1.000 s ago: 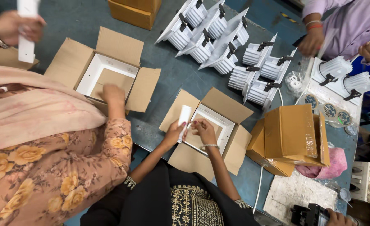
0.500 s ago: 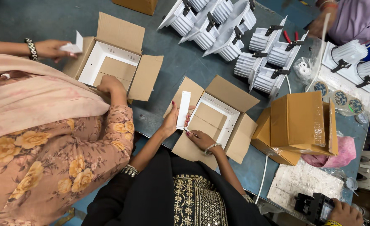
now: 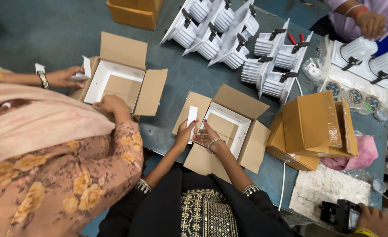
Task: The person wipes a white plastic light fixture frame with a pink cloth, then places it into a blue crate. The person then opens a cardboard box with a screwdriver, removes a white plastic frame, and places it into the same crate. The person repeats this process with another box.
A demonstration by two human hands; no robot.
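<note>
An open cardboard box (image 3: pixel 246 109) with a white foam lining and a brown card floor lies in front of me. My left hand (image 3: pixel 183 132) holds a white foam strip (image 3: pixel 192 116) upright at the box's left wall. My right hand (image 3: pixel 204 133) rests just inside that wall, fingers spread towards the strip and touching it. Both wrists wear bangles, and my sleeves are black.
A co-worker in floral pink works a second open box (image 3: pixel 123 50), one hand (image 3: pixel 109 103) inside it, the other (image 3: pixel 64 77) holding a white piece. White finned lamp housings (image 3: pixel 229 41) lie beyond. Closed brown boxes (image 3: pixel 312 125) stand at right. Other people's hands show at both right corners.
The co-worker's raised hand with the white piece has come down to the left side of their box. My hands stay at my box's left wall with the strip.
</note>
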